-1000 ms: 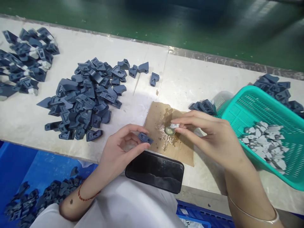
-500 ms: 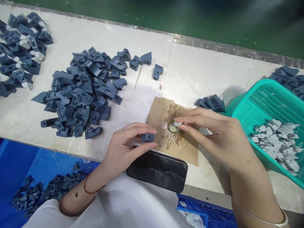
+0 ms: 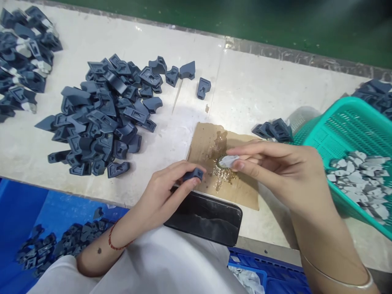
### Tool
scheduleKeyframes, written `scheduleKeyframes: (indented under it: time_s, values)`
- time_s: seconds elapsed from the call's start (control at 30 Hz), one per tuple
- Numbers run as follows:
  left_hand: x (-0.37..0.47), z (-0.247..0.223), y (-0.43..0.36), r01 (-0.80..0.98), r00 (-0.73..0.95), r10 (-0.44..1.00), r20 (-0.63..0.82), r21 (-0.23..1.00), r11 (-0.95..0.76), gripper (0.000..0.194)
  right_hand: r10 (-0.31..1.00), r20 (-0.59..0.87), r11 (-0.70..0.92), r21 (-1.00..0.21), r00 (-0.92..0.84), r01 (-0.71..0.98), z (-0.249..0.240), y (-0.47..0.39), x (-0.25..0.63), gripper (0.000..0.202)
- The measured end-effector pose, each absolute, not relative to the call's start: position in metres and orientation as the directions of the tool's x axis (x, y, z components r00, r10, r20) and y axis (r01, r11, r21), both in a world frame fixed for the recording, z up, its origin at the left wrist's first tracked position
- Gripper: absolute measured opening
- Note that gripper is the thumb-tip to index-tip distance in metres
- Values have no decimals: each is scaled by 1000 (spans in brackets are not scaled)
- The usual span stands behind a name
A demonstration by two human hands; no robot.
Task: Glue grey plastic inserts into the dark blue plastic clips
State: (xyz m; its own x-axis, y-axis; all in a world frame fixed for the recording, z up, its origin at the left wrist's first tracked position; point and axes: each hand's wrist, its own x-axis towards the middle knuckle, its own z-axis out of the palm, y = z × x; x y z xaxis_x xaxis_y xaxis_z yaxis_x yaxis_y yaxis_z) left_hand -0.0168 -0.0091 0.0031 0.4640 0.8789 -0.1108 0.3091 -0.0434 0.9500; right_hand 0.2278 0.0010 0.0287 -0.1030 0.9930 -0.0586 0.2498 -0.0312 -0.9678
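Presently, the left hand [image 3: 167, 192] closes on a blue-grey block [image 3: 194, 174]; the right hand [image 3: 288, 175] pinches a white piece [image 3: 229, 161] over wet cardboard [image 3: 245, 197]; edge-only contact appears advisable.

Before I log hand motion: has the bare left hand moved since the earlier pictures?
Yes, slightly: the left hand has moved rightward, farther over the flat brown cardboard sheet.

"What's in the left hand [image 3: 165, 192]?"
"A dark blue block [image 3: 193, 174], pinched between thumb and fingers."
"And the right hand [image 3: 286, 171]?"
"A whitish chip [image 3: 228, 161], above that wet-stained cardboard [image 3: 245, 192], with a black phone [image 3: 208, 218] lying nearby."
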Motion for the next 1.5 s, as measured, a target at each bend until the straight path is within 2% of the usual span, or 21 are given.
scheduleKeyframes:
  time_s: [0.47,0.93,1.3,1.4,1.5]
  values:
    - [-15,-2,-10,351,486,873,-30,922,-164,19,973,-73,-40,-987,-221,154,28,-2,207,14]
    - [-14,-3,-11,358,470,883,6,913,-197,18,960,-105,-62,-984,-261,167,25,-4,206,7]
    - [-11,0,-6,285,517,850,100,916,-282,14,939,-77,18,-962,-334,271,25,-3,207,8]
    - [-12,0,-8,277,498,866,56,936,-219,17,942,-23,79,-955,-336,286,23,-4,205,8]
    - [-13,1,-10,269,444,896,-8,955,-125,21,918,185,306,-893,-350,331,22,-4,204,12]
